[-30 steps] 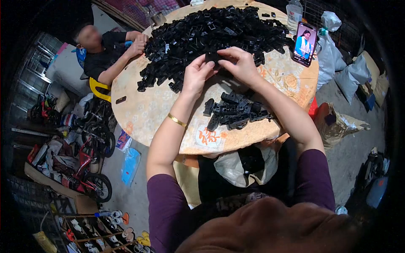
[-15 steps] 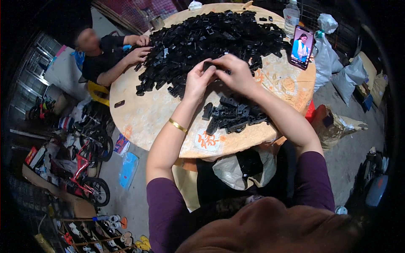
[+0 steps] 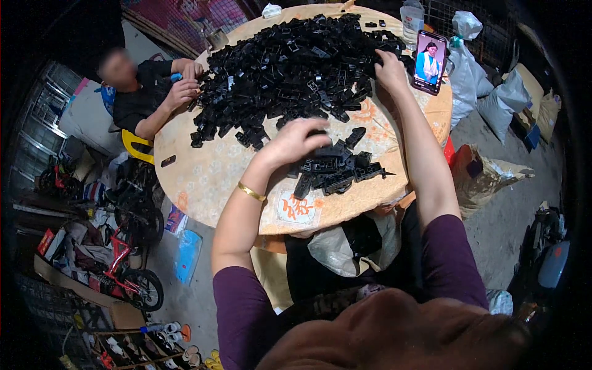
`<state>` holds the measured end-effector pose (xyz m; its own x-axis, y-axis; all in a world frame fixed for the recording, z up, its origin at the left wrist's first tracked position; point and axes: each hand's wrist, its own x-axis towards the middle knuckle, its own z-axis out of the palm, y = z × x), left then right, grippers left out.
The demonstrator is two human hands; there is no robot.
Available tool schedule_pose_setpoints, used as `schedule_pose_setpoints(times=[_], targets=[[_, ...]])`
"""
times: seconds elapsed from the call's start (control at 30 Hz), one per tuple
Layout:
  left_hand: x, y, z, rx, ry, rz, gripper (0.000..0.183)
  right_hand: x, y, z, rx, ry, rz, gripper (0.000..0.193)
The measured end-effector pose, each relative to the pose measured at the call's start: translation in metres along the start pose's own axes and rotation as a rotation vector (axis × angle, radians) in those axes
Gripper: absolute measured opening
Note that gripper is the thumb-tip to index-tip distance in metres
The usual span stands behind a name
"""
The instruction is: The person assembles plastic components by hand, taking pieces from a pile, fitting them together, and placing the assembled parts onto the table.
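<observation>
A large heap of small black plastic parts (image 3: 277,74) covers the far half of the round table. My right hand (image 3: 391,73) has reached to the heap's right side, its fingers stretched out among the parts there; I see nothing gripped in it. Nearer to me, my left hand (image 3: 296,140) hovers with fingers apart over the upper left of a smaller pile of black plastic pieces (image 3: 336,168). It appears to hold nothing, though its fingertips are slightly blurred.
A patterned cloth covers the table (image 3: 209,185). A phone (image 3: 430,61) stands at the right edge, beside a clear plastic container (image 3: 411,21). Across to the left, a co-worker's hands (image 3: 185,86) work at the heap. An open whitish sack (image 3: 333,253) sits below the near edge.
My hands were together over the table, fingering a small black piece. They have parted: the right moved far and right to the heap, the left lowered toward the small pile.
</observation>
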<state>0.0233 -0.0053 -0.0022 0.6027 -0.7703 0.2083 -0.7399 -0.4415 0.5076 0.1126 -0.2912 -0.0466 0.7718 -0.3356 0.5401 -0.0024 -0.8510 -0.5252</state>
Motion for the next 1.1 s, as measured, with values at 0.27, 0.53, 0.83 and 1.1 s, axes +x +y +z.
schedule_pose_setpoints(times=[0.27,0.53,0.83,1.1], targets=[[0.018,-0.025,0.017,0.223,0.305,0.073,0.022,-0.006,-0.012,0.018,-0.114,-0.245,0.091,0.048],[0.019,-0.019,0.016,0.422,0.274,-0.041,0.022,-0.012,-0.021,0.02,-0.124,-0.112,-0.162,0.039],[0.01,-0.021,-0.003,-0.235,0.516,-0.271,0.029,-0.006,-0.03,0.004,0.007,0.022,0.212,0.041],[0.005,-0.012,0.001,-0.332,0.492,-0.218,0.027,-0.003,-0.018,-0.003,-0.115,-0.292,0.337,0.04]])
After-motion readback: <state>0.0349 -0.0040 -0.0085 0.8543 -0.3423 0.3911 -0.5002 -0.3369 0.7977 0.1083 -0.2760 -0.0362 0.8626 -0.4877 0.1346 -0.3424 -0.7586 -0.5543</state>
